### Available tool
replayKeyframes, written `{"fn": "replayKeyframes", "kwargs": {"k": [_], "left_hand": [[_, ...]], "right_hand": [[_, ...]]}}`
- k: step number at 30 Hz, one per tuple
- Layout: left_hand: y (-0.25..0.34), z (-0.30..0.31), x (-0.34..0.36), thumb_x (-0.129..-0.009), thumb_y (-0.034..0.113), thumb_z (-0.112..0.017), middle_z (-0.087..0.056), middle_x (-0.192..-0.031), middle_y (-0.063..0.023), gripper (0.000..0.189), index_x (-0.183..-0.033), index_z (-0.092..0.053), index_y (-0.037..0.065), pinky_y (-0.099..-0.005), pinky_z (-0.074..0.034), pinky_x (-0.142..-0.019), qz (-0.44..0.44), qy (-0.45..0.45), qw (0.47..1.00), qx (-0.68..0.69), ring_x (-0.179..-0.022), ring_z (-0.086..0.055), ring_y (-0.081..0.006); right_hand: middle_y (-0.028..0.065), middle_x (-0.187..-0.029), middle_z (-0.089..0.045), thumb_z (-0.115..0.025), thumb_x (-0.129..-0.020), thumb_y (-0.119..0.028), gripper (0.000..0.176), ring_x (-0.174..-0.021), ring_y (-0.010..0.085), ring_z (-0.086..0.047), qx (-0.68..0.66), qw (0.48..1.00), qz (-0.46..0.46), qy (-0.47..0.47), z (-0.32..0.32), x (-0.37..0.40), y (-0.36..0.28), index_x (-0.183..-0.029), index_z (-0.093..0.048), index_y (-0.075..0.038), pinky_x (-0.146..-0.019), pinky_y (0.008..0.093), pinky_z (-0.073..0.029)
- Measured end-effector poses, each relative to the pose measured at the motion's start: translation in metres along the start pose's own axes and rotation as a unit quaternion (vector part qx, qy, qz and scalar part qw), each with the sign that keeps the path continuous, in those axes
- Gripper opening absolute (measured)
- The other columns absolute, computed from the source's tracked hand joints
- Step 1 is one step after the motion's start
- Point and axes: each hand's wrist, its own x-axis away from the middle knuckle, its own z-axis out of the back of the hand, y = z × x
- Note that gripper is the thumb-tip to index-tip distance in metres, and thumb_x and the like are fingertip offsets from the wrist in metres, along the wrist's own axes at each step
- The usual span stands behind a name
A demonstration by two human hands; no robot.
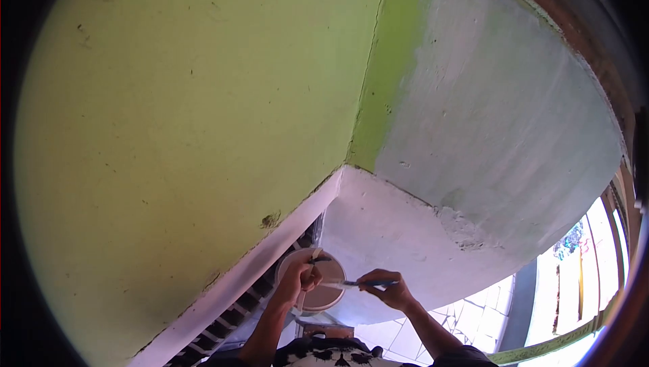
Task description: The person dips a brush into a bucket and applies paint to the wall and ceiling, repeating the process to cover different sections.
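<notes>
My right hand (389,289) is closed around a paintbrush with a blue handle (375,283), its bristles pointing left over the rim of a bucket (343,274). Inside the bucket is pale pinkish-white paint (326,298). At the bucket's left side my left hand (302,279) is closed on a pale strip (300,303) that runs across the mouth. A short dark piece shows just beyond its knuckles. Straight ahead, a wall section (500,96) carries streaky whitish paint over green, with a bright green band (380,96) left of it.
A yellow-green wall (189,110) fills the left, meeting the other wall at a cracked corner. Below runs a whitish ledge (233,272), with dark steps or slats (233,316) beneath. White tiled floor (473,309) and a green curved rail (558,345) lie at lower right.
</notes>
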Motion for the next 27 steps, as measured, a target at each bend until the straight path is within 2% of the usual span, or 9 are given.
{"fn": "replayKeyframes", "kwargs": {"k": [3,6,8,11,13,15,21,24,27], "left_hand": [[-0.006,-0.005,-0.001,-0.089,0.025,-0.033,-0.055,-0.067,-0.0024,0.049,-0.125,-0.056,0.000,-0.0189,-0.029,-0.043,0.015,0.011,1.000,-0.005,-0.046,-0.040,-0.0035],[-0.006,-0.002,-0.001,-0.089,0.025,-0.034,-0.056,-0.067,-0.0032,0.048,-0.123,-0.057,0.000,-0.0190,-0.029,-0.043,0.019,0.015,0.999,0.022,-0.046,-0.041,-0.0038],[-0.019,0.005,-0.003,-0.089,0.025,-0.033,-0.056,-0.067,-0.0033,0.047,-0.121,-0.057,0.000,-0.0194,-0.030,-0.044,0.025,0.017,0.999,0.011,-0.046,-0.041,-0.0041],[-0.011,0.007,-0.006,-0.089,0.025,-0.033,-0.056,-0.067,-0.0033,0.046,-0.119,-0.058,0.001,-0.0203,-0.031,-0.045,0.025,0.000,1.000,0.003,-0.047,-0.041,-0.0046],[-0.006,0.002,-0.004,-0.089,0.026,-0.033,-0.056,-0.066,-0.0032,0.045,-0.117,-0.058,0.001,-0.0208,-0.032,-0.046,0.025,-0.015,1.000,0.009,-0.047,-0.042,-0.0048],[-0.007,-0.004,-0.003,-0.089,0.026,-0.033,-0.055,-0.065,-0.0028,0.045,-0.116,-0.059,0.001,-0.0214,-0.031,-0.045,0.022,0.038,0.999,-0.011,-0.046,-0.040,-0.0044],[-0.001,0.004,-0.004,-0.091,0.031,-0.035,-0.054,-0.066,-0.0012,0.046,-0.118,-0.058,0.002,-0.0204,-0.027,-0.043,0.010,0.021,1.000,-0.001,-0.045,-0.038,-0.0040],[-0.001,0.005,0.002,-0.091,0.034,-0.036,-0.054,-0.065,-0.0006,0.048,-0.119,-0.058,0.001,-0.0202,-0.027,-0.043,-0.004,0.029,0.999,0.016,-0.045,-0.037,-0.0041],[-0.005,0.009,0.006,-0.092,0.036,-0.037,-0.052,-0.064,-0.0003,0.050,-0.120,-0.058,0.001,-0.0203,-0.026,-0.043,-0.011,0.038,0.999,-0.002,-0.044,-0.036,-0.0040]], "right_hand": [[0.0066,-0.095,-0.070,-0.071,-0.084,-0.001,0.013,-0.087,0.0158,-0.069,0.018,1.000,-0.020,-0.005,-0.003,0.000,-0.001,-0.097,-0.073,-0.005,-0.078,0.0268,-0.056],[0.0093,-0.098,-0.070,-0.071,-0.084,0.001,0.015,-0.087,0.0173,-0.069,-0.113,0.990,-0.074,0.029,-0.003,-0.002,0.001,-0.099,-0.071,-0.002,-0.078,0.0280,-0.056],[0.0091,-0.100,-0.070,-0.071,-0.085,-0.001,0.016,-0.088,0.0171,-0.069,0.033,0.999,-0.020,-0.034,-0.001,-0.003,-0.002,-0.100,-0.071,-0.003,-0.078,0.0282,-0.056],[0.0081,-0.100,-0.070,-0.070,-0.085,-0.001,0.016,-0.089,0.0165,-0.069,-0.062,0.997,-0.041,0.028,0.002,-0.002,0.005,-0.102,-0.070,-0.003,-0.081,0.0274,-0.056],[0.0078,-0.099,-0.070,-0.070,-0.086,-0.002,0.016,-0.089,0.0160,-0.069,-0.014,1.000,-0.023,-0.004,0.004,-0.005,0.002,-0.102,-0.070,-0.003,-0.081,0.0278,-0.055],[0.0074,-0.099,-0.070,-0.069,-0.086,-0.003,0.016,-0.090,0.0155,-0.069,0.032,0.999,-0.008,-0.034,0.005,-0.005,-0.001,-0.102,-0.070,-0.003,-0.082,0.0281,-0.055],[0.0085,-0.092,-0.071,-0.067,-0.090,-0.008,0.015,-0.087,0.0148,-0.069,-0.056,0.992,-0.108,-0.015,0.025,-0.016,-0.011,-0.102,-0.067,0.001,-0.081,0.0278,-0.054],[0.0084,-0.088,-0.071,-0.068,-0.089,-0.007,0.013,-0.084,0.0149,-0.069,-0.028,0.996,-0.090,-0.002,0.053,-0.025,-0.041,-0.099,-0.067,0.002,-0.077,0.0277,-0.054],[0.0086,-0.092,-0.070,-0.069,-0.086,-0.001,0.012,-0.084,0.0152,-0.069,0.082,0.995,0.037,0.034,0.094,-0.042,-0.103,-0.098,-0.067,0.000,-0.075,0.0273,-0.055]]}}
